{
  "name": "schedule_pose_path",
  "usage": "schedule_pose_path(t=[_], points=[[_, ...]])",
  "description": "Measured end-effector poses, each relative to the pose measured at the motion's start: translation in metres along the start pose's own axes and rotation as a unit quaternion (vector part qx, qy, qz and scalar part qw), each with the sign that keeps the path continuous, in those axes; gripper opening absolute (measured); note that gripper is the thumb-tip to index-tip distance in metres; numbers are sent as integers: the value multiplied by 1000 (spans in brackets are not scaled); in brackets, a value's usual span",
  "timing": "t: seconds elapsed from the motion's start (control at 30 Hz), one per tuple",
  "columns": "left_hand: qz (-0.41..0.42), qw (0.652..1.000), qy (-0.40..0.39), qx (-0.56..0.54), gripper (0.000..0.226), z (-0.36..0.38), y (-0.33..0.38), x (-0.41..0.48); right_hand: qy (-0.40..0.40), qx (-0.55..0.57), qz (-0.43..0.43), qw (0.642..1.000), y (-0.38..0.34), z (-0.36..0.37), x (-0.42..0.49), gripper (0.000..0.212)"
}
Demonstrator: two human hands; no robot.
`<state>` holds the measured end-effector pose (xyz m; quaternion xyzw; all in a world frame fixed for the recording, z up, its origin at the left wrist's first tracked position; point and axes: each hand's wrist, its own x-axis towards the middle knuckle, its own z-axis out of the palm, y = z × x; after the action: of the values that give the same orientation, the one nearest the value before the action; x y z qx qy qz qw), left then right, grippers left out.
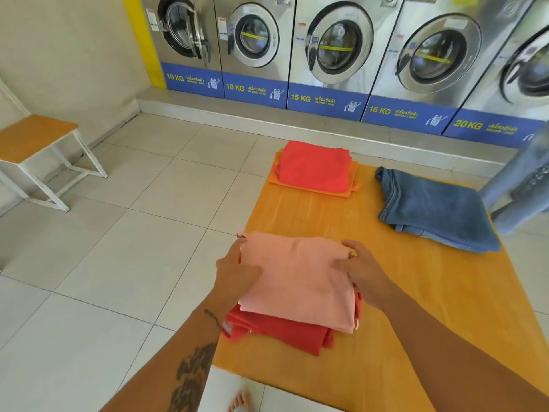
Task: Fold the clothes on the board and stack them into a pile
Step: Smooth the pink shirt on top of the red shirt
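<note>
Presently | my left hand (234, 269) and right hand (361, 270) grasp folded pale-pink cotton garment (297, 278) atop folded red garment (279, 334), near-left of orange wooden board (416, 307) | risk: uneven release skews pile, overhanging board's left edge.

An orange wooden board (395, 292) is lying flat on the pale tiled floor (118, 248), and three lots of clothing are resting directly on it. A folded red garment (282, 334) is sitting at the board's near left corner, bearing a folded pink garment (300, 278). At the far left corner a folded orange cloth (353, 185) is lying under a folded red one (315, 168). Folded blue jeans (433, 209) are lying along the board's far right edge, well apart from both piles.
</note>
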<state>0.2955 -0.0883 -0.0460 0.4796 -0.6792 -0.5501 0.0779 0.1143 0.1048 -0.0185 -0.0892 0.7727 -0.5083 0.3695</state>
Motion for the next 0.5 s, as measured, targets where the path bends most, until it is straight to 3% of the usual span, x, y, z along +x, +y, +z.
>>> schedule_pose_path(t=[0.1, 0.27, 0.4, 0.5], points=[[6, 998, -51, 24, 84, -6, -7, 8, 23, 44, -11, 999, 20, 6, -9, 81], [122, 975, -92, 160, 72, -3, -7, 18, 47, -117, -94, 987, 35, 22, -17, 93], [135, 967, -133, 169, 61, 0, -2, 25, 51, -281, -108, 952, 36, 33, -21, 74], [152, 971, -133, 124, 55, 0, 2, 26, 59, -323, -129, 936, 35, 41, -22, 63]])
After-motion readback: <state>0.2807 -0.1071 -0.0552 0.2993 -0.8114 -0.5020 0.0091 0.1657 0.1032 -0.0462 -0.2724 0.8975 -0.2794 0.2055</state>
